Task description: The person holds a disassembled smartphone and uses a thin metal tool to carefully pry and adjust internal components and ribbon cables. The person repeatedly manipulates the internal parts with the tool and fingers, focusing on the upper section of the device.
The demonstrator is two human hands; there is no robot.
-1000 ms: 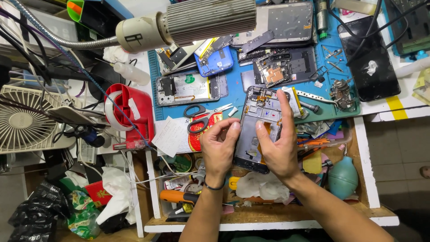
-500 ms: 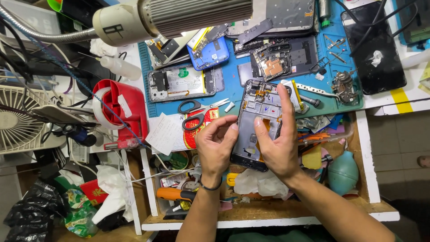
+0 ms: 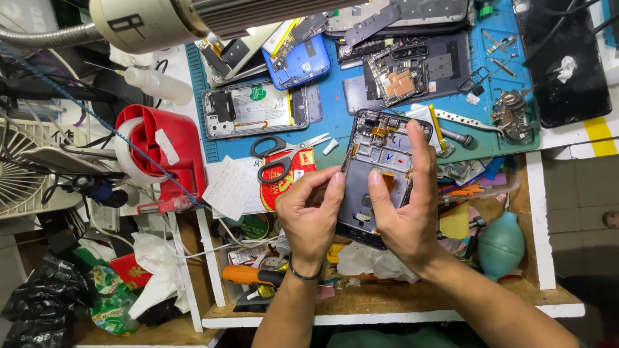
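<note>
The person is holding an opened phone (image 3: 380, 174) between both hands, just past the centre of the bench toward three o'clock, its back cover off and its inner boards and connectors showing. The left hand (image 3: 309, 216) is gripping the phone's left edge, fingers curled and closed against the frame, a dark band sitting on the wrist. The right hand (image 3: 403, 216) is cradling the lower right corner, its thumb pressing on the middle of the exposed inside and one finger lying straight up along the right edge toward twelve o'clock.

The phone's upper end is hanging over the near edge of a blue work mat (image 3: 335, 103). At nine o'clock from the phone, black-handled scissors (image 3: 280, 154) are lying across a red and yellow packet, just beside the left hand's fingertips. At eleven o'clock a second gutted phone (image 3: 261, 109) is resting on the mat, and at twelve o'clock a dark one (image 3: 412, 67) with a copper patch is sitting well apart. A red tape dispenser (image 3: 164, 154) is standing far out at nine o'clock. At four o'clock a teal rubber blower (image 3: 501, 245) is lying in the wooden tray, and at seven o'clock an orange-handled screwdriver (image 3: 251, 276) is resting near the left wrist.
</note>
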